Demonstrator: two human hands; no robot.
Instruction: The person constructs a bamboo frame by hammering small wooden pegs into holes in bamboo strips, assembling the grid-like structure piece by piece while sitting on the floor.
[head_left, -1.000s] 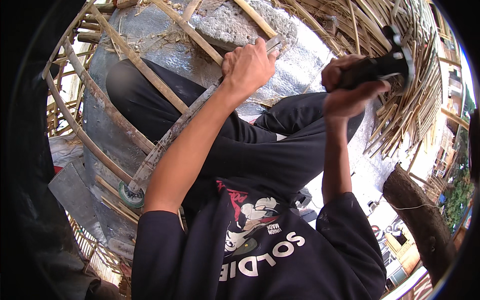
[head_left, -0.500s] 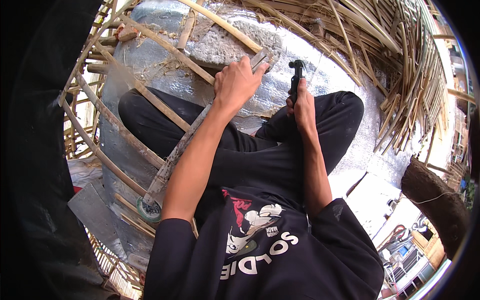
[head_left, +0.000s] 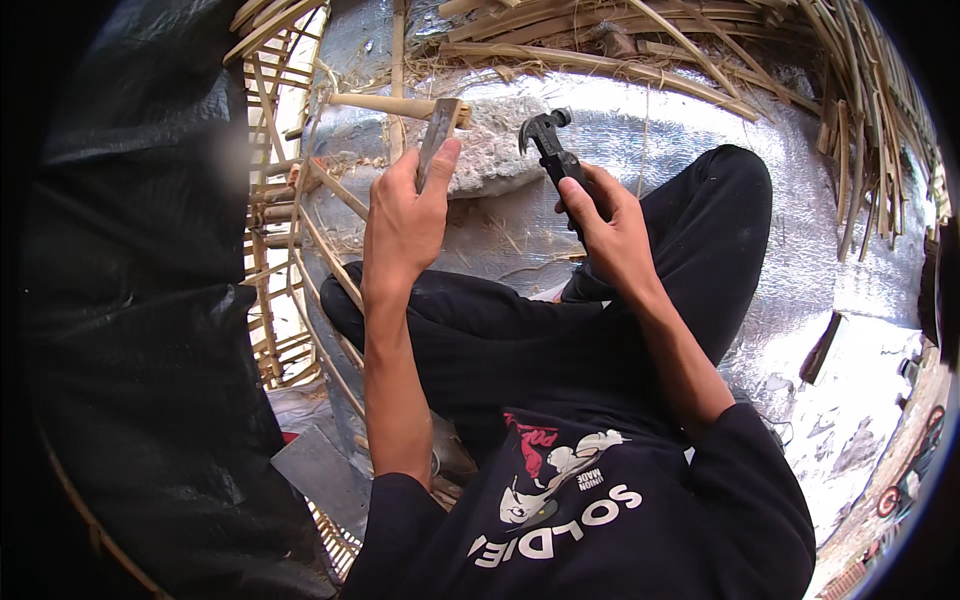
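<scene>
My left hand (head_left: 405, 215) is closed around a short flat bar (head_left: 438, 140), grey-brown and upright; whether it is metal or wood I cannot tell. My right hand (head_left: 610, 215) grips a black claw hammer (head_left: 556, 160) by its handle, head upward and claw toward the left. Between the hands, farther off, lies a rough grey stone slab (head_left: 500, 170). A light bamboo pole (head_left: 375, 102) reaches from the left, its end behind the flat bar at the slab's edge. The hammer and the bar are apart.
Silver foil sheeting (head_left: 790, 330) covers the floor around my crossed legs. Bamboo strips (head_left: 870, 130) are heaped at the far right. A bamboo frame (head_left: 325, 245) curves along my left knee, beside a black tarp (head_left: 140, 300). A grey metal sheet (head_left: 325, 470) lies at lower left.
The bamboo frame has shifted left, away from across my lap. My left hand has moved left with the bar, now upright. The hammer has tilted left, closer to the slab.
</scene>
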